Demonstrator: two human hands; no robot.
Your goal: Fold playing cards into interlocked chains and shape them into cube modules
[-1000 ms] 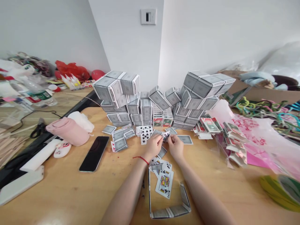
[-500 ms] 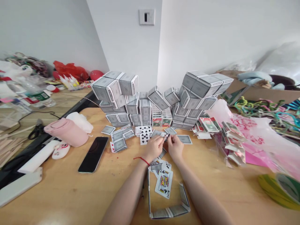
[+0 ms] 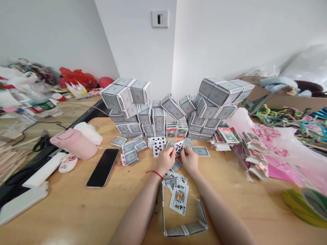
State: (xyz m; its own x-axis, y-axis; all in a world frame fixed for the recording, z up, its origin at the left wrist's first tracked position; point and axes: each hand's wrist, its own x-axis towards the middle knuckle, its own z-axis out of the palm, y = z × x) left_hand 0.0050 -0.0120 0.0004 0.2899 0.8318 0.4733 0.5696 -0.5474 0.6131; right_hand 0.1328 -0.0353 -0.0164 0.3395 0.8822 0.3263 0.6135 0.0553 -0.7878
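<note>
Between my two hands a playing card (image 3: 179,147) is held upright, its printed face with black marks toward me. My left hand (image 3: 165,159), with a red string at the wrist, pinches its left edge. On the other edge, the fingers of my right hand (image 3: 189,159) are closed. Below my hands lie a king of clubs (image 3: 180,199) and other loose cards. A frame of folded cards (image 3: 185,230) stands on edge between my forearms. Behind my hands rise stacked blocks of folded cards (image 3: 158,117); spade cards (image 3: 157,149) lie just left of my hands.
To the left are a black phone (image 3: 103,168), a pink pouch (image 3: 74,143) and a white roll (image 3: 46,169). Card boxes (image 3: 228,135), a pinkish plastic bag (image 3: 270,139) and yellow-green tape (image 3: 305,207) lie to the right. A wall stands behind the card blocks.
The card between my hands has turned so its face now shows more flatly toward me. My hands have shifted slightly; the things on the table stay in place.
</note>
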